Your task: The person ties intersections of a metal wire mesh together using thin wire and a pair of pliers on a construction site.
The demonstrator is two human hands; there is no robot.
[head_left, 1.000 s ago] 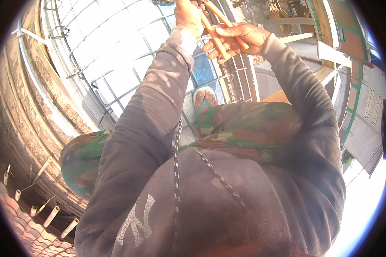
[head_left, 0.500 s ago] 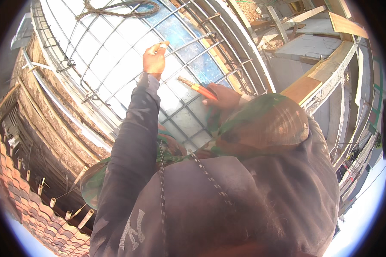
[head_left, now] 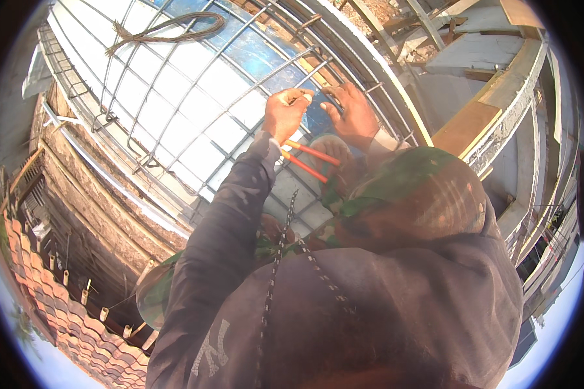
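Pinching together the fingertips of the left hand [head_left: 285, 115] above the rebar grid [head_left: 259, 84], perhaps on something too fine to make out. Holding the right hand [head_left: 355, 115] just beside, also above the grid, with thumb and fingers apart. Showing orange-handled pliers [head_left: 305, 166] over the grid's near part (hidden at the head by the left wrist). Also showing a wire bundle [head_left: 133, 37] on the grid's far part.

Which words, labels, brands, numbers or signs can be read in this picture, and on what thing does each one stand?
Dark top: a pale, cracked print at its lower left; I do not copy its lettering.
Orange handles: no text can be made out.
Elsewhere: no readable text.
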